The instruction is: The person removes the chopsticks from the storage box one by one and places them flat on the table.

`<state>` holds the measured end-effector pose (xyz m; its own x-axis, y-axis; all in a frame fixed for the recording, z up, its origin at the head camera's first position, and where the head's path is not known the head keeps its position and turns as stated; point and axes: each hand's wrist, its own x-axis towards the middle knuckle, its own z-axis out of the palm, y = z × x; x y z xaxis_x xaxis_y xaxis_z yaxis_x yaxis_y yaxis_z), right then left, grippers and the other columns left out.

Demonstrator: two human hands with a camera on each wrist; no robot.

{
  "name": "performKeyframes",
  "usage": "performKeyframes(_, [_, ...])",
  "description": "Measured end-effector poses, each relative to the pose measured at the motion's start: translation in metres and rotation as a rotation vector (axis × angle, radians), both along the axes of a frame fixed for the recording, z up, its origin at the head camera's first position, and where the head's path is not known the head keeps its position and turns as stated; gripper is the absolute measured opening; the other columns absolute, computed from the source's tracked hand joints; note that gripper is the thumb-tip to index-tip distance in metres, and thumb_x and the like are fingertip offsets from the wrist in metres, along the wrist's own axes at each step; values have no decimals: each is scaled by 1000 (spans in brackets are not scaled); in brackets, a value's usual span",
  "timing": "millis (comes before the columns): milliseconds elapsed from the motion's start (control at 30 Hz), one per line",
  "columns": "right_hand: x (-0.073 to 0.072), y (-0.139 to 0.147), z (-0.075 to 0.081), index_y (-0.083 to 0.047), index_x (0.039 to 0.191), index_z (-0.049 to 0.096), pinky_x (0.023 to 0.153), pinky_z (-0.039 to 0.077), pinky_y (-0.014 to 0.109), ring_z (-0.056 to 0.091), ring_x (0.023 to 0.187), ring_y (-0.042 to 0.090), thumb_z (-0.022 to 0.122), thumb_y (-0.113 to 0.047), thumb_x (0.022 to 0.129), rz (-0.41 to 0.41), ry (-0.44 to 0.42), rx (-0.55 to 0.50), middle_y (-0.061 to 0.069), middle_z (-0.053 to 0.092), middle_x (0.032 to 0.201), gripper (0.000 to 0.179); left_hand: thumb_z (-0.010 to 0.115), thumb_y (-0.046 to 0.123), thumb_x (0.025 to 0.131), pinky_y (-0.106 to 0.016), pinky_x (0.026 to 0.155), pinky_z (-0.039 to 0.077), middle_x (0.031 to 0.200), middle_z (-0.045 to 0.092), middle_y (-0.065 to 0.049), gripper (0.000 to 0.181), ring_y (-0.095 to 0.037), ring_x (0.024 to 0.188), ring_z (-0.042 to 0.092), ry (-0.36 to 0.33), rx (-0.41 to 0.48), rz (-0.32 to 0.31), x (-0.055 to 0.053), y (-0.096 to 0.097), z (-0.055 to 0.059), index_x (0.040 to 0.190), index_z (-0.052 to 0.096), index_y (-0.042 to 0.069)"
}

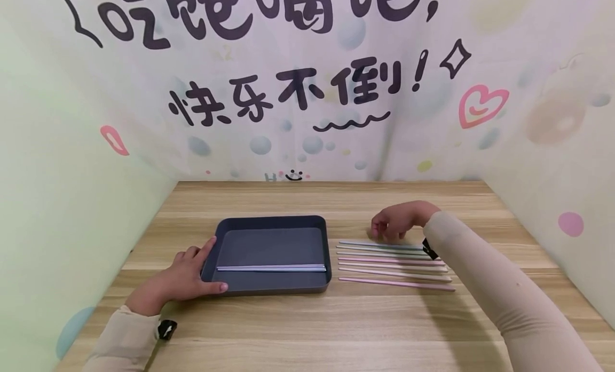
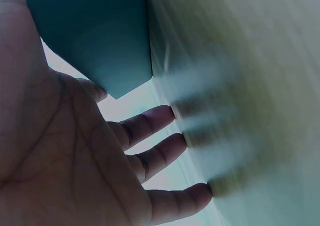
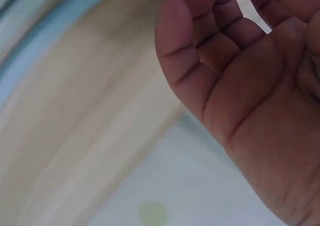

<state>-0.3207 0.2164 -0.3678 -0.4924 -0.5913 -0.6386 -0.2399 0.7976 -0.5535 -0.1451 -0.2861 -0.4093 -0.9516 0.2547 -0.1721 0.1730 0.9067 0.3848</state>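
Note:
A dark grey rectangular tray (image 1: pixel 269 222) lies on the wooden table, with a pair of pale lilac chopsticks (image 1: pixel 271 267) across its front half. My left hand (image 1: pixel 184 276) spans the tray's left end, thumb on the front rim and index finger along the side. In the left wrist view, its other fingers (image 2: pixel 160 158) reach down to the tabletop beside the tray wall (image 2: pixel 100 35). To the right, several pastel chopsticks (image 1: pixel 396 283) lie roughly parallel. Just behind the rearmost one hovers my right hand (image 1: pixel 396 221), fingers loosely bent downward and nothing visible in them.
Light wood table (image 1: pixel 288 329) extends in front of the tray. A printed white cloth (image 1: pixel 298 142) hangs at the table's back edge, and pale walls (image 1: pixel 62 201) close in both sides. My right sleeve (image 1: pixel 495 276) reaches over the chopsticks' right ends.

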Motion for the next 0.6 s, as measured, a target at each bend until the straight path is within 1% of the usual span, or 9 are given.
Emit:
performKeyframes(100, [1, -7, 12, -1, 108, 57, 61, 40, 29, 46, 72, 14, 47, 12, 81, 29, 37, -6, 2, 52, 87, 32, 74, 65, 77, -65, 88, 41, 132, 40, -36, 121, -60, 119, 35, -2, 2, 2, 1, 1, 0, 158, 11, 0])
performKeyframes(167, [3, -14, 20, 0, 110, 57, 64, 41, 31, 47, 74, 16, 47, 12, 82, 42, 60, -25, 2, 53, 86, 31, 74, 65, 77, -65, 88, 41, 132, 40, -36, 121, -60, 119, 35, -2, 3, 3, 1, 1, 1, 157, 11, 0])
performKeyframes(300, [7, -30, 32, -3, 105, 58, 68, 43, 35, 50, 78, 18, 51, 10, 84, 86, 115, -76, 5, 56, 88, 26, 74, 65, 77, -64, 88, 41, 132, 40, -36, 121, -60, 119, 35, 4, -2, 5, 1, 1, 2, 157, 12, 0])
performKeyframes(400, [12, -43, 35, -8, 102, 59, 71, 45, 35, 52, 81, 18, 56, 5, 89, 131, 171, -112, 5, 57, 91, 18, 74, 65, 77, -65, 88, 41, 132, 40, -36, 121, -61, 119, 34, 3, -2, 3, 1, 1, 2, 157, 12, -1])
performKeyframes(500, [16, -58, 35, -12, 102, 61, 74, 46, 34, 54, 85, 17, 59, -1, 94, 179, 257, -150, 2, 58, 93, 13, 74, 65, 77, -65, 88, 41, 131, 40, -36, 121, -61, 120, 34, 3, -1, 0, 1, 1, 2, 157, 12, -1])
performKeyframes(567, [19, -69, 33, -14, 103, 61, 76, 46, 33, 55, 88, 16, 60, -4, 95, 209, 327, -176, 0, 59, 95, 12, 75, 64, 77, -65, 88, 41, 131, 40, -36, 121, -62, 120, 34, 4, 1, 0, 2, 1, 3, 157, 12, -1])
performKeyframes(600, [21, -75, 33, -13, 104, 62, 77, 47, 33, 55, 89, 16, 60, -4, 95, 222, 356, -197, -1, 59, 95, 12, 75, 64, 77, -65, 88, 41, 131, 40, -36, 121, -62, 120, 34, 5, 0, 0, 2, 1, 3, 157, 12, -1])
